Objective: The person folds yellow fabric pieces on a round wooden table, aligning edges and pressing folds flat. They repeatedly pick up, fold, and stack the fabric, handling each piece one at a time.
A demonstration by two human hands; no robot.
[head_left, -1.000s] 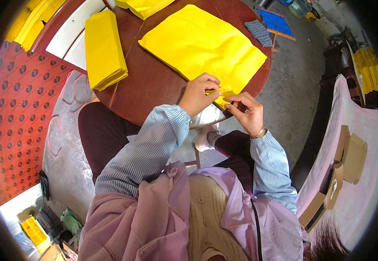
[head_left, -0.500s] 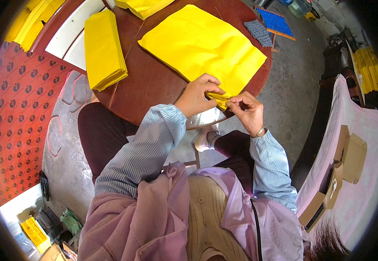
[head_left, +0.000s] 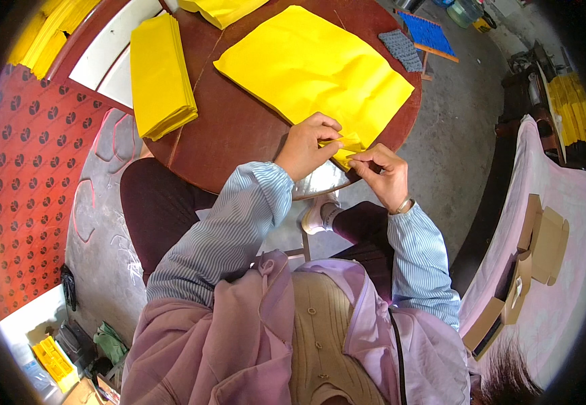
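Note:
A large yellow sheet, of paper or thin cloth, lies slightly rippled on a round reddish-brown table. Its near end is gathered and folded close to the table's front edge. My left hand pinches this folded end, thumb and fingers closed on it. Just to the right, my right hand grips the tip of the same end between thumb and forefinger. The fingers partly hide the fold. At the table's left rests a thick folded yellow stack.
Another yellow piece lies at the table's far edge. A grey knitted cloth sits at the far right, beside a blue-topped stool. On a pink-covered surface at right is an opened cardboard box.
Both hands have shifted only slightly at the sheet's near end. The left thumb has come over the fold, which now looks flatter and more spread. The rest of the sheet keeps its place.

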